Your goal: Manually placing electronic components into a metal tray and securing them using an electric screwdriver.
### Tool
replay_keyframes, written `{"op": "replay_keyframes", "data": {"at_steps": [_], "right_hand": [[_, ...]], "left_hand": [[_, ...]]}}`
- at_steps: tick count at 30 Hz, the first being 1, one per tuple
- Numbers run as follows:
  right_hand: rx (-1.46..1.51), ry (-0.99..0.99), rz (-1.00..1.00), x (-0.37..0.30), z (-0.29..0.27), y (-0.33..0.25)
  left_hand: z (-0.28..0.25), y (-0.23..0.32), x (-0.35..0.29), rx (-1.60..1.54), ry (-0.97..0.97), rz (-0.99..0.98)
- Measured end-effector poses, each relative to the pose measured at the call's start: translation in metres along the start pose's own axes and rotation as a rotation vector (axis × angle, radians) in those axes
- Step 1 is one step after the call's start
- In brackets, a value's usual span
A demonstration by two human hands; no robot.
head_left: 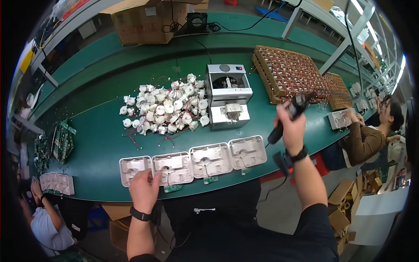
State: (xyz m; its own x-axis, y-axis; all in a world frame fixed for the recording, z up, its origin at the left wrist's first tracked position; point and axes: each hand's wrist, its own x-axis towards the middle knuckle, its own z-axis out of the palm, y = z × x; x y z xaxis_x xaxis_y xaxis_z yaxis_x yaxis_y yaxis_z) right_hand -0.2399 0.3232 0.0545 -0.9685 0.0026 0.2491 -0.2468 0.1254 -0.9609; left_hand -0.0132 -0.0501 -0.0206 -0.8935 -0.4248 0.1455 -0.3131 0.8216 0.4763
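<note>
With our right hand (291,126) gripping a black tool (299,105) above the surface (98,142), our left hand (144,188), grip unclear, at our row's leftmost casing (134,164) could brush the nearby circuit board (173,188) loose.

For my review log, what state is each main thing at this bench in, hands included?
Left hand: fingers bent, over the leftmost housings
Right hand: closed around the tool
Black handheld tool: held above the bench, tilted
White housings: four, open side up, in a row
Green circuit boards: outside the housings, near edge
White round parts: heaped, wires loose
Grey machine: upright; power unclear
Larger tray: filled
</note>
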Motion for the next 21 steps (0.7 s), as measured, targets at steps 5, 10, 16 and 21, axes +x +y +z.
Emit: {"op": "replay_keyframes", "data": {"at_steps": [5,10,16,21], "right_hand": [[-0.105,-0.022,0.166,0.105,0.021,0.045],[-0.276,-0.263,0.364,0.177,0.036,0.105],[-0.479,-0.349,0.160,0.154,0.024,0.097],[-0.809,-0.170,-0.149,0.027,-0.032,0.059]], "left_hand": [[0.008,0.030,0.002,-0.003,-0.042,-0.007],[0.022,0.047,0.004,-0.022,-0.055,0.027],[0.016,0.053,-0.001,-0.083,-0.128,0.077],[0.015,0.038,-0.009,-0.119,-0.095,0.138]]}}
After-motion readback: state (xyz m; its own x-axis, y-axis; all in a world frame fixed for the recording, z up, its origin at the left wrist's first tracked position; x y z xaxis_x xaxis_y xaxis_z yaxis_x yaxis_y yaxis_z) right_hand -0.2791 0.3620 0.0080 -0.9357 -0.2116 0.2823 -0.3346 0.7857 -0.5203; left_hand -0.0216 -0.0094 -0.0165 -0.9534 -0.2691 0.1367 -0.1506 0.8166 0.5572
